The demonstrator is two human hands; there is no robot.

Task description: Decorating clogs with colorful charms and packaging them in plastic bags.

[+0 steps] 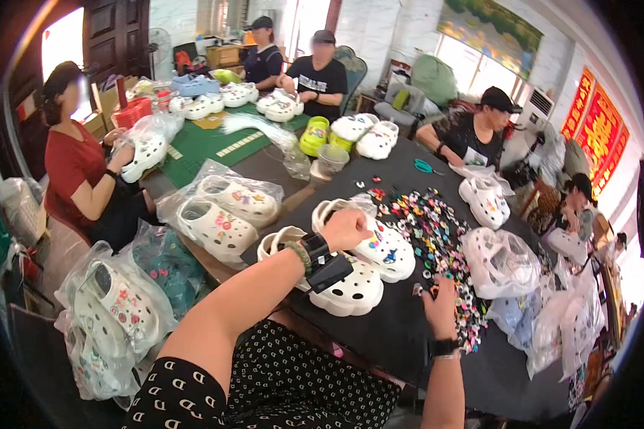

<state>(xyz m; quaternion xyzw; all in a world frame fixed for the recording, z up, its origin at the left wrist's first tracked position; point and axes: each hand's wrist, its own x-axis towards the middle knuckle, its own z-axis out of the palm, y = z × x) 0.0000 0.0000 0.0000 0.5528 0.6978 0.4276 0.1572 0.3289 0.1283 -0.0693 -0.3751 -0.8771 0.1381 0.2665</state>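
The left forearm reaches up from the lower edge and slants across the picture, a green bead bracelet and a black wrist strap around it. The left hand (pixel 345 229) is curled into a loose fist, pressing down on a white perforated foam clog (pixel 385 249) that carries small coloured charms on its upper. A second white foam clog (pixel 347 289) lies just beside it, nearer the person and partly under the wrist. Both stand on the black tabletop (pixel 390 332).

The right forearm rises nearly straight from the lower edge, a dark watch at the wrist. The right hand (pixel 440 307) lies palm down with fingers spread at the near end of a scattered heap of small coloured shoe charms (pixel 433 229); whether it pinches one between the fingertips cannot be told, since the back of the hand hides them.

To the left lie bagged pairs of white decorated clogs in clear plastic (pixel 225 207). Other people sit around the tabletop handling similar clogs.
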